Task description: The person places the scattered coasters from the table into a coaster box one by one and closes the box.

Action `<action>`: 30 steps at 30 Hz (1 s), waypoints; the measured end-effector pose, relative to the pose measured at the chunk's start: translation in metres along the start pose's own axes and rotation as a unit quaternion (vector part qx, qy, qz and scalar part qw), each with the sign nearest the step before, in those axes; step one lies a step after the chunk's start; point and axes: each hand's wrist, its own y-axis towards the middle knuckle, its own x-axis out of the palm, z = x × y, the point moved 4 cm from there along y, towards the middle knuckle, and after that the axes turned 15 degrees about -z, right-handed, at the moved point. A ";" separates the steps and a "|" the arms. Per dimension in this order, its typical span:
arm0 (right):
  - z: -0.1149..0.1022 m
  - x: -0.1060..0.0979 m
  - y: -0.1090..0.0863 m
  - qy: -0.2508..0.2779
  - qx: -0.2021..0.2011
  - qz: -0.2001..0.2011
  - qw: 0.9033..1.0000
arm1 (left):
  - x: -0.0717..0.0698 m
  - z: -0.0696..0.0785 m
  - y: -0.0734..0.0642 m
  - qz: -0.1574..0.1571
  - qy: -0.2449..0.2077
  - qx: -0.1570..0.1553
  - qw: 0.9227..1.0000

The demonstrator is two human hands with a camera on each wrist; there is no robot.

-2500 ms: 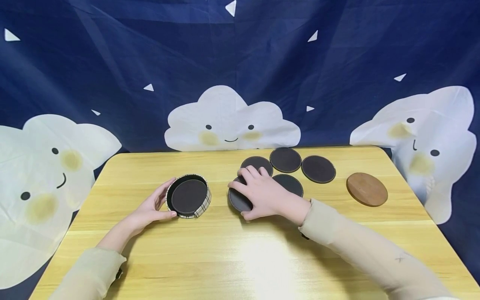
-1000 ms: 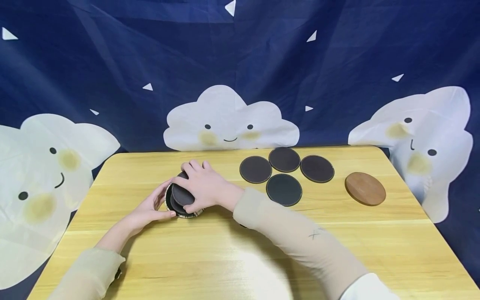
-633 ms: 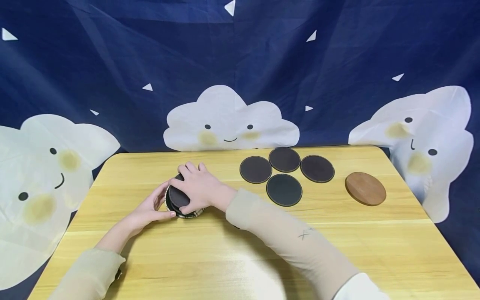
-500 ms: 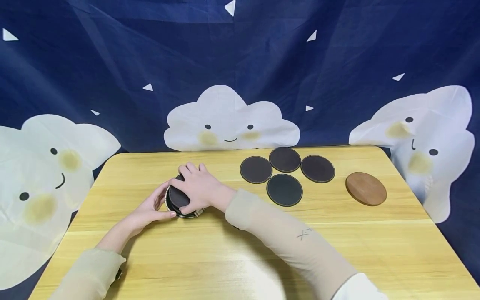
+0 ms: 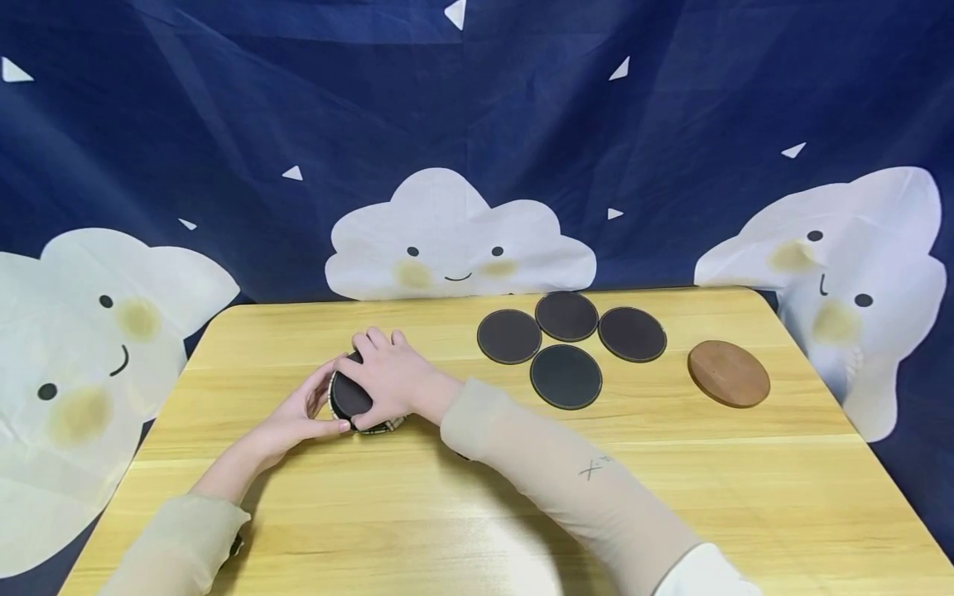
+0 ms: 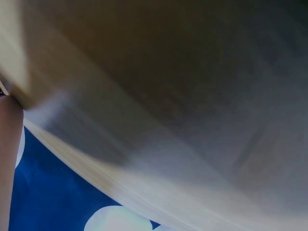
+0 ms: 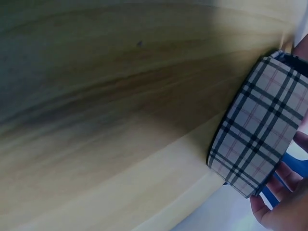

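A low round coaster holder [image 5: 389, 425] with black-and-white plaid sides stands on the table, left of centre. My left hand [image 5: 294, 418] grips its left side, thumb near and fingers behind. Over its opening my right hand [image 5: 391, 377] holds a dark round coaster [image 5: 350, 397], thumb on the near edge and fingers on the far edge. The coaster sits close within the rim and hides what lies below it. In the right wrist view the plaid side of the coaster holder [image 7: 260, 127] shows large, with fingertips [image 7: 262, 209] at its edge. The left wrist view shows mostly shaded table.
Several dark stitched coasters lie flat to the right: one at left [image 5: 509, 337], one at the back [image 5: 566, 316], one at right [image 5: 633, 334] and one in front [image 5: 566, 377]. A brown round disc [image 5: 729, 374] lies farther right. A blue cloud-print cloth [image 5: 462, 108] hangs behind the table [image 5: 417, 513].
My right hand has picked up the nearest-left coaster, carried it left over the holder, and lowered it flatter into the opening. My left hand has stayed on the holder.
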 end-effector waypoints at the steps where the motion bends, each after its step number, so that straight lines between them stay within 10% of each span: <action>1: 0.000 0.000 0.000 0.000 0.000 0.001 1.000 | 0.000 0.000 0.000 -0.001 0.001 0.000 1.000; 30: -0.003 0.015 -0.005 -0.050 0.002 0.018 0.999 | 0.000 -0.001 0.000 -0.006 0.007 0.000 1.000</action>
